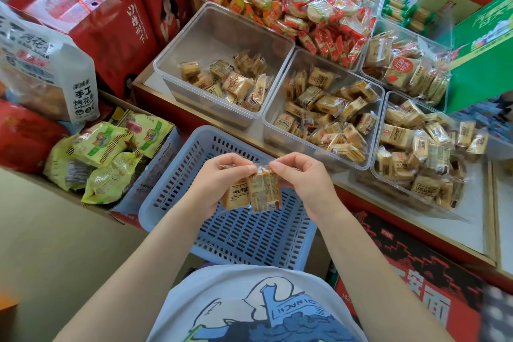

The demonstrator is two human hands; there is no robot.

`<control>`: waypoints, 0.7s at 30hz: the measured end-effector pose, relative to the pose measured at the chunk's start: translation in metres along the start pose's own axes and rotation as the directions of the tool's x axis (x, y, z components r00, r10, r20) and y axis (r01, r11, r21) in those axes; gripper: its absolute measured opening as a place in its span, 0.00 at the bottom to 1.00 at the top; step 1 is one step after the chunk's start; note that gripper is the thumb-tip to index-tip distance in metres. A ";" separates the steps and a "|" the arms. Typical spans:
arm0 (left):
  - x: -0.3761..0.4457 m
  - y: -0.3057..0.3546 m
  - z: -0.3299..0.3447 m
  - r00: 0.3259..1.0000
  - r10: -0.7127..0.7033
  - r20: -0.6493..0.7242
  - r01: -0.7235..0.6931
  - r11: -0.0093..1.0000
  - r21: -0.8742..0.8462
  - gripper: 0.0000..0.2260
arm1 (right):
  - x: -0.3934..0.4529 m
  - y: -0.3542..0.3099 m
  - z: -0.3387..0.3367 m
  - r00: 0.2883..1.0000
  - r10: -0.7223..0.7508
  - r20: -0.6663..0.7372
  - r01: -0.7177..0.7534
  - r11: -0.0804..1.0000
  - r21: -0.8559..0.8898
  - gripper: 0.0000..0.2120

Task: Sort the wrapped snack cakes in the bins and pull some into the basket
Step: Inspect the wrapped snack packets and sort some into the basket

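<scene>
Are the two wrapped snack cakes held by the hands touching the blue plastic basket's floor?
Apart. The head view shows both hands pinching the cakes by their top seals, hanging above the basket.

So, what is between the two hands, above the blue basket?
In the head view, two wrapped snack cakes hang between the left hand and the right hand, each pinching the wrapper tops. Below them the blue basket looks bare.

Both hands, left hand (219,180) and right hand (302,178), pinch wrapped snack cakes (254,193) above the blue basket (244,233).
</scene>
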State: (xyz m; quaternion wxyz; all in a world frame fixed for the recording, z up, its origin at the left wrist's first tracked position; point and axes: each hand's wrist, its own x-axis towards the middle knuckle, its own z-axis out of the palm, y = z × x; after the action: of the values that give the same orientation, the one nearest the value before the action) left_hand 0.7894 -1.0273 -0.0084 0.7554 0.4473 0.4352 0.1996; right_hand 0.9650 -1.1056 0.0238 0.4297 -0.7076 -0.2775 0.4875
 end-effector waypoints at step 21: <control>0.000 0.000 0.003 0.995 0.031 0.091 -0.021 0.994 -0.109 0.21 | -0.007 -0.014 0.002 0.987 0.091 0.132 -0.098 0.994 0.047 0.09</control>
State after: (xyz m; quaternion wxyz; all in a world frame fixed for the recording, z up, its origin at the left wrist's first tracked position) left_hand 0.7922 -1.0286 -0.0075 0.7952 0.4202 0.3823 0.2118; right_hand 0.9605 -1.1041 0.0392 0.4060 -0.6750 -0.2578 0.5596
